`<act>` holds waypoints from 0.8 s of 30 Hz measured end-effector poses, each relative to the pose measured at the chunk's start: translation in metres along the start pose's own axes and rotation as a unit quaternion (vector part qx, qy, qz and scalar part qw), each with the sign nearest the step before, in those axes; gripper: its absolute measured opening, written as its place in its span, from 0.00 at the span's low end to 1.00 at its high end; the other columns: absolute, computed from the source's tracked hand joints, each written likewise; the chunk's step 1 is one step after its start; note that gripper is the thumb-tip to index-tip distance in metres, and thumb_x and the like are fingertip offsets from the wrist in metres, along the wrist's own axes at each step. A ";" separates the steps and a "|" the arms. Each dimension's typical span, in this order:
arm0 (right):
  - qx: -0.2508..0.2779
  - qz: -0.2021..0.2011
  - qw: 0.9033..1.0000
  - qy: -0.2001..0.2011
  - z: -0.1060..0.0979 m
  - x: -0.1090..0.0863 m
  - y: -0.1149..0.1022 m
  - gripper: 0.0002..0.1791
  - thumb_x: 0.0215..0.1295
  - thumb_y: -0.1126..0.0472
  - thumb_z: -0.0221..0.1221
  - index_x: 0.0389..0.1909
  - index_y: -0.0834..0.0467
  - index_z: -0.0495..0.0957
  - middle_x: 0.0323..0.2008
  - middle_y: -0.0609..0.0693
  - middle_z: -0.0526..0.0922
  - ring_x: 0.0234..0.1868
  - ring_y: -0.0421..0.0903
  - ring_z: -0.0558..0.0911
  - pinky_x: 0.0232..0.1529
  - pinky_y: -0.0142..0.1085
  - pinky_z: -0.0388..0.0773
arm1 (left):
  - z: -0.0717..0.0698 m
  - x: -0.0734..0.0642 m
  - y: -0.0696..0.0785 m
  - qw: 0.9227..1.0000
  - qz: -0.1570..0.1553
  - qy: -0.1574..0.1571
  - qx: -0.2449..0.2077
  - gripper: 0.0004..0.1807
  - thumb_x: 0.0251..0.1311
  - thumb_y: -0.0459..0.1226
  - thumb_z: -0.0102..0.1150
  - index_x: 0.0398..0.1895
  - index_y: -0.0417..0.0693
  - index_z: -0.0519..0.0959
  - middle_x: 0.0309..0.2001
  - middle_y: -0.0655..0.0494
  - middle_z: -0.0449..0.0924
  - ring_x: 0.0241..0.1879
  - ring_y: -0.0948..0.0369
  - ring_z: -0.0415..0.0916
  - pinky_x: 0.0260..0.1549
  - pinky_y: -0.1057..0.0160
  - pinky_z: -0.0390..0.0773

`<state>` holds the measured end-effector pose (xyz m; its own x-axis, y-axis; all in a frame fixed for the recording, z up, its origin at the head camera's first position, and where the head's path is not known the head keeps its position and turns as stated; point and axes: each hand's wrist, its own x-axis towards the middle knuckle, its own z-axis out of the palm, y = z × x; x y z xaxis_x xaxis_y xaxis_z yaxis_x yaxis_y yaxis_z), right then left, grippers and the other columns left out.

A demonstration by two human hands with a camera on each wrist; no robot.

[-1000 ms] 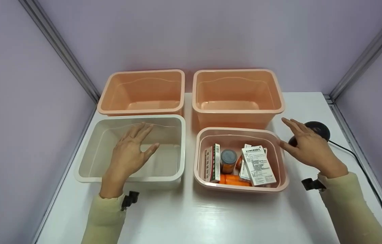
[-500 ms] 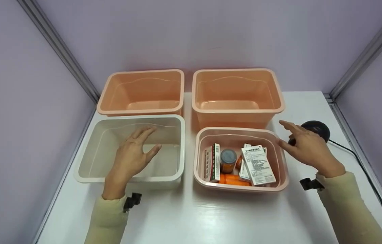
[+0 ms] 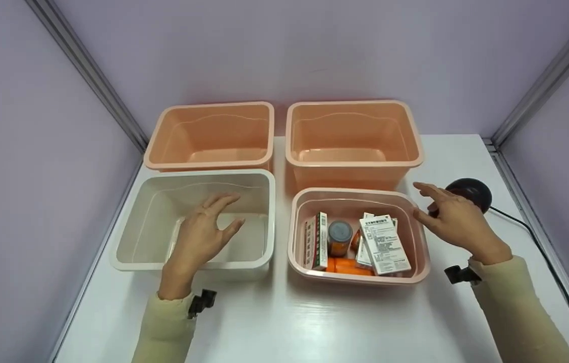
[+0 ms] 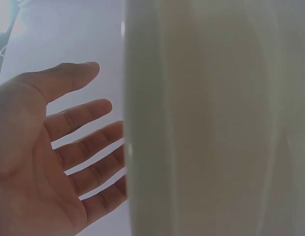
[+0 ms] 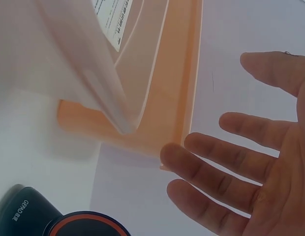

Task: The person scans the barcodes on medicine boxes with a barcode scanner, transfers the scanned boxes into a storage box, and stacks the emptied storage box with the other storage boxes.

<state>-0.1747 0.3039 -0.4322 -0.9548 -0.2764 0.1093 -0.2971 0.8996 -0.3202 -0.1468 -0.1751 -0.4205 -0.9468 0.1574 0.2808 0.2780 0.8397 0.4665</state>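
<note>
My left hand [image 3: 201, 234] hovers over the pale grey-white plastic bin [image 3: 123, 266] at the front left, holding nothing, fingers spread and loosely bent. The left wrist view has its fingers beside a pale wall of the bin. My right hand [image 3: 458, 222] is held in the air by the right rim of the small pink bin [image 3: 423, 275], its thumb at that rim, and grips nothing. Inside the pink bin lie white medicine boxes [image 3: 385, 244], an upright narrow box [image 3: 316, 241], a grey-capped orange bottle [image 3: 340, 237] and an orange bottle [image 3: 349, 267] on its side.
Two peach bins, a left one [image 3: 209, 166] and a right one [image 3: 355, 176], stand at the back. A black round-based device [image 3: 471, 194] with a cable [image 3: 542, 247] sits right of the pink bin. Purple-grey panels with metal edges enclose the white table [image 3: 309, 322].
The left hand has shifted right and slightly toward the body, its fingers bending a little more. The right hand has drifted slightly left. The bins and their contents stay put.
</note>
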 end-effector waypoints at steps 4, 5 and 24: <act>0.007 0.002 1.000 -0.007 0.001 0.000 0.000 0.32 0.72 0.46 0.57 0.72 0.55 0.65 0.59 0.61 0.80 0.45 0.58 0.85 0.53 0.64 0.71 | 0.002 -0.002 0.003 1.000 0.008 0.012 -0.024 0.25 0.57 0.44 0.72 0.59 0.51 0.81 0.58 0.51 0.81 0.51 0.46 0.82 0.40 0.46 0.82; 0.009 0.003 1.000 -0.009 0.002 0.000 0.000 0.32 0.72 0.45 0.56 0.72 0.55 0.66 0.59 0.61 0.80 0.45 0.57 0.86 0.53 0.64 0.72 | 0.003 -0.002 0.004 0.999 0.012 0.015 -0.027 0.25 0.57 0.44 0.72 0.58 0.51 0.81 0.57 0.52 0.82 0.51 0.47 0.82 0.41 0.46 0.82; 0.042 -0.004 0.998 -0.042 0.011 0.003 -0.001 0.30 0.72 0.42 0.55 0.65 0.58 0.73 0.54 0.59 0.84 0.42 0.54 0.87 0.40 0.53 0.82 | 0.014 -0.011 0.026 0.998 0.031 -0.003 -0.055 0.20 0.60 0.44 0.69 0.56 0.56 0.82 0.50 0.56 0.84 0.38 0.55 0.82 0.35 0.54 0.79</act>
<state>-0.1773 0.2990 -0.4415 -0.9485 -0.3150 0.0334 -0.3018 0.8666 -0.3975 -0.1317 -0.1479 -0.4227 -0.9283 0.2099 0.3071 0.3511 0.7667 0.5375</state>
